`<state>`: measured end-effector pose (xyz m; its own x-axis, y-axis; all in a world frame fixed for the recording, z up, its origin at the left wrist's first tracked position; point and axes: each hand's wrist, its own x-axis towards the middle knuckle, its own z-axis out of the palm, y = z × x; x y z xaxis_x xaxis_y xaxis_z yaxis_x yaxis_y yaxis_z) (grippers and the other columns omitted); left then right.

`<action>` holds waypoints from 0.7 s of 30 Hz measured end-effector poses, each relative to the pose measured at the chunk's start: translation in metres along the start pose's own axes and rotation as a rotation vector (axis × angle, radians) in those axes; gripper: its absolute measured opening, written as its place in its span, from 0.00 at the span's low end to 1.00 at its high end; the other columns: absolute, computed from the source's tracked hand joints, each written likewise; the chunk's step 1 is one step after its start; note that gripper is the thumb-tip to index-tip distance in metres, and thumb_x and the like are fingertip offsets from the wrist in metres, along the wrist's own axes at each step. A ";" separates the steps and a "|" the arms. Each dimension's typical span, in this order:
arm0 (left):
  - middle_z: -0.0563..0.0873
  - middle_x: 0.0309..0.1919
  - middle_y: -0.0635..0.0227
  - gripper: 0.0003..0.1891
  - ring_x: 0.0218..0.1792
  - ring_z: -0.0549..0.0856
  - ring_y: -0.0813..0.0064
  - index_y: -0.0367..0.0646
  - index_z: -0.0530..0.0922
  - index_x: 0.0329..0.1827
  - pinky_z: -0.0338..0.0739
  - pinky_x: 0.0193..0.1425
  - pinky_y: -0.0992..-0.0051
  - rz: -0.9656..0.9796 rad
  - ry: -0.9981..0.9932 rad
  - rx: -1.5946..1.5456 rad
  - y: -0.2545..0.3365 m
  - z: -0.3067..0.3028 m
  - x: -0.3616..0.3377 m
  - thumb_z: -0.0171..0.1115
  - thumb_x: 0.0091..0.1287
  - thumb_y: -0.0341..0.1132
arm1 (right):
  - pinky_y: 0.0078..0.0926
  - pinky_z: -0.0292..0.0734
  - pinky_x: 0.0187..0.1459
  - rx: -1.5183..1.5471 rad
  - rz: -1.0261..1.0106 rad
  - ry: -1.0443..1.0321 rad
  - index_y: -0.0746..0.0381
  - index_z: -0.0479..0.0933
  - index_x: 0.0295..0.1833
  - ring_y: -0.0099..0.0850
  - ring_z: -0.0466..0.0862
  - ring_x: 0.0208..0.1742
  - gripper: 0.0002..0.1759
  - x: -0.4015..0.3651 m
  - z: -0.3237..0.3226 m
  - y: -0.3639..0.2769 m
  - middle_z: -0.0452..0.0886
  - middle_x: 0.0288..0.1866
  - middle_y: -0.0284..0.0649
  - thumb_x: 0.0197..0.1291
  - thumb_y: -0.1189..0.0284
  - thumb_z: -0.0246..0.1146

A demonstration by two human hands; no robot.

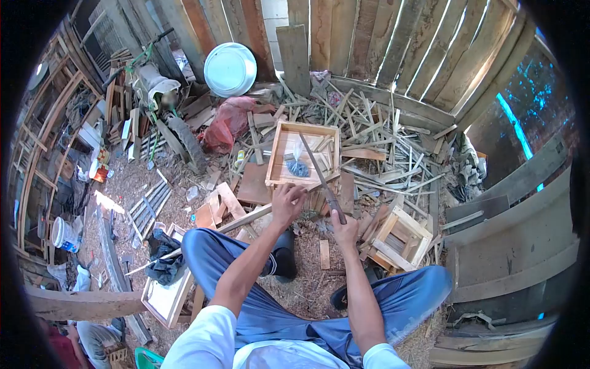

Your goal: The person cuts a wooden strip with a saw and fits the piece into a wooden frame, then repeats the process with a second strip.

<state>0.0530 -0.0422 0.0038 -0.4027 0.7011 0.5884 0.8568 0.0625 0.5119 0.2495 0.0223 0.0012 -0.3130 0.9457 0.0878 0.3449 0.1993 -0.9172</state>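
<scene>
My right hand [346, 229] is closed around the handle of a long, narrow-bladed tool [316, 169], its tip pointing forward and slightly left over a shallow wooden box. My left hand [287, 203] is closed on a long thin wooden strip [249, 217], which slants from beside my left knee up to the front edge of the box. The blade crosses close to the strip's far end. Inside the wooden box [274, 150] lies a clear plastic bag [297, 166] with small dark bluish pieces at its bottom.
Scrap sticks [393, 166] heap against the plank wall [369, 43]. A small wooden frame box [402, 240] stands by my right knee. To the left lie a dark cloth [165, 255] and a white bucket [66, 235]. A pale basin [230, 69] leans at the back. Another person [98, 344] sits lower left.
</scene>
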 end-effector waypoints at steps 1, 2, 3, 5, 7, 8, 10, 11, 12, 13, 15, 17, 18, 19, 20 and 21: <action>0.81 0.37 0.65 0.12 0.42 0.79 0.62 0.46 0.85 0.42 0.73 0.48 0.62 -0.057 0.060 0.032 0.002 -0.007 -0.006 0.71 0.55 0.36 | 0.37 0.64 0.23 0.000 0.001 -0.010 0.69 0.75 0.23 0.29 0.67 0.15 0.27 -0.001 -0.001 -0.001 0.65 0.12 0.46 0.62 0.55 0.64; 0.82 0.38 0.64 0.13 0.43 0.79 0.60 0.44 0.83 0.40 0.73 0.47 0.62 -0.061 0.115 0.106 0.002 -0.010 -0.011 0.72 0.54 0.38 | 0.38 0.64 0.23 0.000 0.002 -0.020 0.70 0.75 0.23 0.30 0.66 0.16 0.27 -0.002 -0.002 -0.002 0.65 0.12 0.46 0.62 0.55 0.64; 0.82 0.38 0.64 0.13 0.43 0.79 0.60 0.44 0.83 0.40 0.73 0.47 0.62 -0.068 0.117 0.105 0.003 -0.012 -0.013 0.72 0.54 0.38 | 0.38 0.64 0.23 -0.005 0.001 -0.025 0.70 0.75 0.23 0.30 0.66 0.16 0.27 -0.002 -0.003 -0.004 0.65 0.12 0.46 0.62 0.55 0.64; 0.81 0.39 0.64 0.16 0.44 0.78 0.61 0.43 0.83 0.39 0.73 0.47 0.62 -0.176 0.058 0.148 0.006 -0.016 -0.019 0.73 0.55 0.44 | 0.38 0.64 0.24 -0.006 0.005 -0.008 0.70 0.75 0.24 0.30 0.67 0.16 0.27 -0.004 -0.004 -0.009 0.66 0.13 0.47 0.62 0.55 0.64; 0.82 0.39 0.63 0.19 0.44 0.79 0.61 0.43 0.82 0.39 0.73 0.47 0.62 -0.208 0.027 0.175 0.009 -0.014 -0.016 0.72 0.55 0.48 | 0.38 0.64 0.23 -0.029 -0.005 -0.011 0.70 0.75 0.24 0.29 0.67 0.16 0.27 -0.004 -0.003 -0.006 0.66 0.13 0.47 0.62 0.56 0.64; 0.83 0.38 0.63 0.22 0.44 0.80 0.61 0.43 0.82 0.39 0.73 0.48 0.62 -0.229 -0.002 0.205 0.011 -0.013 -0.013 0.72 0.55 0.53 | 0.38 0.64 0.23 -0.044 -0.019 -0.006 0.71 0.75 0.24 0.29 0.66 0.16 0.27 -0.004 -0.003 -0.005 0.66 0.13 0.47 0.62 0.56 0.64; 0.84 0.37 0.61 0.24 0.43 0.82 0.60 0.43 0.81 0.39 0.72 0.49 0.61 -0.270 -0.051 0.222 0.012 -0.007 -0.011 0.70 0.55 0.56 | 0.38 0.64 0.24 -0.042 -0.021 -0.014 0.71 0.75 0.24 0.29 0.66 0.16 0.27 -0.004 -0.003 -0.005 0.66 0.13 0.47 0.62 0.56 0.64; 0.85 0.35 0.60 0.26 0.41 0.83 0.60 0.44 0.80 0.39 0.72 0.50 0.61 -0.304 -0.103 0.237 0.011 -0.004 -0.010 0.69 0.55 0.59 | 0.38 0.64 0.24 -0.039 -0.020 -0.016 0.71 0.75 0.24 0.29 0.66 0.16 0.27 -0.004 -0.004 -0.005 0.65 0.13 0.47 0.62 0.55 0.64; 0.85 0.35 0.60 0.26 0.41 0.83 0.60 0.44 0.80 0.39 0.72 0.50 0.61 -0.304 -0.102 0.233 0.013 -0.004 -0.007 0.69 0.55 0.59 | 0.38 0.64 0.24 -0.042 -0.021 -0.014 0.71 0.75 0.24 0.29 0.66 0.16 0.27 -0.003 -0.004 -0.007 0.65 0.13 0.47 0.62 0.55 0.64; 0.86 0.33 0.59 0.27 0.38 0.85 0.59 0.44 0.79 0.38 0.74 0.47 0.60 -0.335 -0.106 0.230 0.014 -0.002 -0.005 0.68 0.55 0.61 | 0.39 0.64 0.24 -0.048 -0.016 -0.007 0.71 0.75 0.24 0.29 0.66 0.16 0.27 -0.003 -0.004 -0.008 0.65 0.12 0.47 0.62 0.55 0.64; 0.86 0.30 0.58 0.28 0.35 0.86 0.57 0.44 0.78 0.38 0.75 0.45 0.59 -0.367 -0.113 0.225 0.016 -0.002 -0.002 0.68 0.55 0.63 | 0.39 0.64 0.24 -0.055 -0.007 0.000 0.71 0.75 0.23 0.30 0.66 0.16 0.28 -0.003 -0.005 -0.006 0.65 0.12 0.47 0.62 0.55 0.64; 0.86 0.28 0.58 0.28 0.30 0.86 0.55 0.44 0.77 0.37 0.77 0.37 0.58 -0.445 -0.140 0.166 0.017 -0.004 0.001 0.67 0.55 0.63 | 0.40 0.64 0.24 -0.034 -0.060 0.002 0.71 0.75 0.23 0.33 0.68 0.15 0.28 -0.001 -0.003 -0.003 0.65 0.12 0.48 0.61 0.55 0.64; 0.86 0.28 0.58 0.28 0.30 0.86 0.55 0.44 0.77 0.37 0.77 0.37 0.58 -0.447 -0.141 0.166 0.016 -0.006 0.003 0.67 0.55 0.63 | 0.40 0.64 0.24 -0.035 -0.059 0.000 0.71 0.75 0.23 0.33 0.68 0.15 0.28 -0.001 -0.003 -0.003 0.65 0.12 0.48 0.61 0.55 0.64; 0.86 0.27 0.57 0.28 0.29 0.86 0.54 0.44 0.77 0.37 0.77 0.34 0.57 -0.466 -0.187 0.184 0.015 -0.008 0.006 0.67 0.56 0.62 | 0.40 0.64 0.24 -0.043 -0.053 -0.006 0.71 0.75 0.23 0.34 0.68 0.15 0.28 -0.001 -0.002 -0.004 0.65 0.12 0.48 0.61 0.55 0.64; 0.86 0.26 0.57 0.27 0.28 0.85 0.54 0.44 0.77 0.36 0.77 0.31 0.57 -0.484 -0.234 0.201 0.015 -0.009 0.008 0.67 0.56 0.62 | 0.40 0.64 0.24 -0.052 -0.047 -0.011 0.71 0.76 0.23 0.34 0.69 0.15 0.28 0.000 -0.003 -0.004 0.66 0.12 0.49 0.61 0.55 0.64; 0.86 0.26 0.57 0.27 0.28 0.85 0.54 0.44 0.77 0.36 0.77 0.31 0.57 -0.485 -0.235 0.198 0.014 -0.008 0.006 0.67 0.56 0.62 | 0.40 0.64 0.24 -0.055 -0.045 -0.011 0.71 0.76 0.23 0.34 0.69 0.15 0.28 0.000 -0.003 -0.004 0.66 0.12 0.49 0.61 0.55 0.64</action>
<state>0.0594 -0.0428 0.0195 -0.7013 0.6971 0.1489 0.6454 0.5322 0.5479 0.2512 0.0220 0.0065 -0.3387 0.9326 0.1244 0.3785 0.2561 -0.8895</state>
